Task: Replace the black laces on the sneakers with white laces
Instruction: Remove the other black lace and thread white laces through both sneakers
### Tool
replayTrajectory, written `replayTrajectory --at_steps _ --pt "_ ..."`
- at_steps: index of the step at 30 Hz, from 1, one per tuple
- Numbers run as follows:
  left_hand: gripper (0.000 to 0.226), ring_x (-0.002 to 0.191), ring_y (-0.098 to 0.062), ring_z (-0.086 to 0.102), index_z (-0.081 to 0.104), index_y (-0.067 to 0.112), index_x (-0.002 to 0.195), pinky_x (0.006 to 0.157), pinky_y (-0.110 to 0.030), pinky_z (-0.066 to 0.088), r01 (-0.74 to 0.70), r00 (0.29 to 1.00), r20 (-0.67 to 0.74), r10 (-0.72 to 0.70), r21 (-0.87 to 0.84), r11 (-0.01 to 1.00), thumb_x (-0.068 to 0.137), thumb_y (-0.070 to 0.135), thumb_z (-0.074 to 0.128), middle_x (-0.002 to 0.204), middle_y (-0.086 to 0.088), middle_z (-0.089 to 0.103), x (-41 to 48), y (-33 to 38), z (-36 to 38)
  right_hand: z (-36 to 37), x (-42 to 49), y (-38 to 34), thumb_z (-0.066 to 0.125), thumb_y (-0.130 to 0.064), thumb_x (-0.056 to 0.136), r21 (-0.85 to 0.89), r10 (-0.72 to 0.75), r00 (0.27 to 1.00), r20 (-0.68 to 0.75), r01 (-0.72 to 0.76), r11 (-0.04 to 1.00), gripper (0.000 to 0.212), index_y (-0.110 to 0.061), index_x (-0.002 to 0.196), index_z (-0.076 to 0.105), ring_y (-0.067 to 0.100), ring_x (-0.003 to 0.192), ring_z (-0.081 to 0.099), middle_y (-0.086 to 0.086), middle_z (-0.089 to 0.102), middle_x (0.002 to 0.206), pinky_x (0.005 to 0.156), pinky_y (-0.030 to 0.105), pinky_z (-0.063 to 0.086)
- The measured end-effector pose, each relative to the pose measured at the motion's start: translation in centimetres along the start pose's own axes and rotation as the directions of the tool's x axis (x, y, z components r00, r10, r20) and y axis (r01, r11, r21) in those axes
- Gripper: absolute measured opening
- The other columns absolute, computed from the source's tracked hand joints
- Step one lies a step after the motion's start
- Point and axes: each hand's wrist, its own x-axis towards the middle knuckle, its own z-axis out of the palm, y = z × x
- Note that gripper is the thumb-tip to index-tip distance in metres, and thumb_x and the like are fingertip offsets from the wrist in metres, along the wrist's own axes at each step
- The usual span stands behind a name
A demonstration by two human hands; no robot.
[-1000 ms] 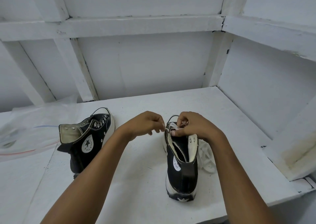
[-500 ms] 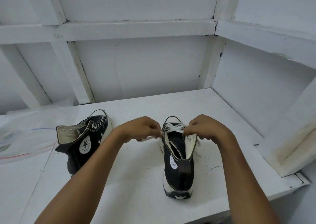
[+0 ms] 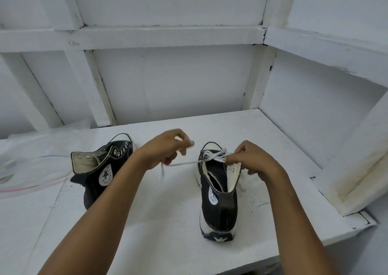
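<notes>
White lace (image 3: 184, 164) is the thing being worked, and it runs between the two hands. The left hand (image 3: 165, 148), fingers curled, pinches one strand and draws it sideways out of the laced sneaker (image 3: 218, 193), with the loose tip dangling below the fist. The strand leaves a left-side eyelet and looks taut. The right hand (image 3: 252, 161) is curled over the crossings by the right eyelet flap, fingertips pinching the lace there; which strand it has I cannot tell. To do this pull well, I judge the right hand should pin the crossings so the lower rows neither slacken nor twist. The left should draw the strand out flat and level, stopping once both ends look even.

At far left lies a crinkled clear plastic bag (image 3: 31, 159) marked with a red line and a blue one. Next is the unlaced sneaker (image 3: 100, 169), tipped on its side. It is black canvas with a pale lining, a round star patch and bare metal eyelets, and no lace of either colour shows on it. The lace itself is flat, woven and limp. The laced sneaker stands upright, heel toward the camera, with a glossy black heel strip, a thick white rubber sole and a rounded toe cap. Both rest on a matte white painted shelf (image 3: 159, 222), lightly scuffed.
</notes>
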Motion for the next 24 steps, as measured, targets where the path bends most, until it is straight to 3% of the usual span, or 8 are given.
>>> replayTrajectory --at_steps 2,5,10,12,14,16,20,24 --pt "0.009 0.050 -0.009 0.036 0.069 0.016 0.093 0.045 -0.023 0.027 -0.003 0.988 0.151 -0.044 0.298 0.955 0.093 0.025 0.067 0.075 0.001 0.065 -0.4 -0.2 0.4 -0.1 0.0 0.2 0.073 -0.023 0.076 -0.016 0.016 1.000 -0.010 -0.016 1.000 0.025 -0.013 0.082 0.051 0.022 0.076 0.037 0.008 0.044 0.081 0.056 0.030 0.027" --pt "0.014 0.064 -0.014 0.043 0.073 0.018 0.081 0.053 -0.024 0.031 -0.093 0.978 0.207 0.019 0.352 0.931 0.091 0.016 0.064 0.073 0.006 0.065 -0.8 0.3 0.8 0.0 -0.1 0.2 0.073 -0.025 0.076 -0.037 0.020 1.000 -0.011 -0.021 0.999 0.021 -0.012 0.081 0.057 0.022 0.074 0.040 0.008 0.047 0.079 0.056 0.030 0.027" --pt "0.022 0.097 -0.021 0.069 0.060 -0.005 0.085 0.087 -0.037 0.053 -0.170 0.985 -0.036 0.166 -0.193 0.966 0.095 0.009 0.048 0.096 -0.008 0.075 -0.6 1.9 0.4 0.2 -0.3 0.3 0.071 -0.023 0.078 -0.032 -0.033 0.999 -0.021 0.032 0.999 0.016 -0.011 0.075 0.060 0.019 0.073 0.043 0.006 0.052 0.075 0.060 0.031 0.029" --pt "0.022 0.079 -0.034 0.069 0.052 0.004 0.076 0.081 -0.044 0.057 -0.138 0.988 -0.017 0.152 -0.521 0.842 0.096 0.009 0.043 0.082 -0.017 0.068 -0.5 2.4 0.6 0.3 -0.3 0.5 0.072 -0.024 0.080 -0.020 -0.079 0.995 -0.063 0.078 0.997 0.021 -0.011 0.069 0.060 0.016 0.070 0.047 0.001 0.056 0.072 0.062 0.030 0.032" --pt "0.025 0.052 -0.026 0.051 0.047 0.011 0.072 0.060 -0.034 0.051 -0.095 0.994 -0.010 0.109 -0.571 0.815 0.096 0.013 0.045 0.070 -0.014 0.052 -0.4 2.6 0.9 0.3 -0.4 0.8 0.073 -0.026 0.083 0.004 -0.131 0.979 -0.155 0.134 0.991 0.025 -0.013 0.066 0.059 0.013 0.067 0.050 -0.004 0.058 0.069 0.062 0.027 0.037" --pt "0.025 0.046 -0.017 0.035 0.046 0.013 0.072 0.050 -0.027 0.039 -0.072 0.997 -0.040 0.061 -0.454 0.888 0.096 0.016 0.051 0.066 -0.010 0.048 -0.1 2.2 1.4 0.5 -0.5 1.0 0.073 -0.023 0.084 0.056 -0.178 0.958 -0.223 0.195 0.979 0.019 -0.015 0.072 0.062 0.014 0.072 0.057 -0.002 0.064 0.075 0.065 0.029 0.046" --pt "0.018 0.048 -0.012 0.039 0.056 0.010 0.085 0.045 -0.024 0.034 0.002 0.999 -0.041 -0.004 -0.054 0.999 0.094 0.023 0.065 0.073 -0.007 0.065 0.6 1.0 1.8 0.6 -0.2 1.2 0.071 -0.019 0.087 0.259 -0.100 0.981 -0.166 0.141 0.955 0.023 -0.015 0.104 0.056 0.019 0.086 0.067 0.009 0.069 0.097 0.065 0.027 0.051" --pt "0.016 0.052 -0.011 0.038 0.067 0.006 0.099 0.047 -0.024 0.031 0.004 0.988 0.145 -0.045 0.276 0.961 0.093 0.021 0.065 0.077 0.000 0.068 0.3 0.9 1.8 0.3 -0.1 1.4 0.071 -0.030 0.088 0.166 -0.048 0.999 0.001 0.047 0.985 0.023 -0.009 0.097 0.066 0.014 0.075 0.061 0.003 0.068 0.088 0.065 0.027 0.048"
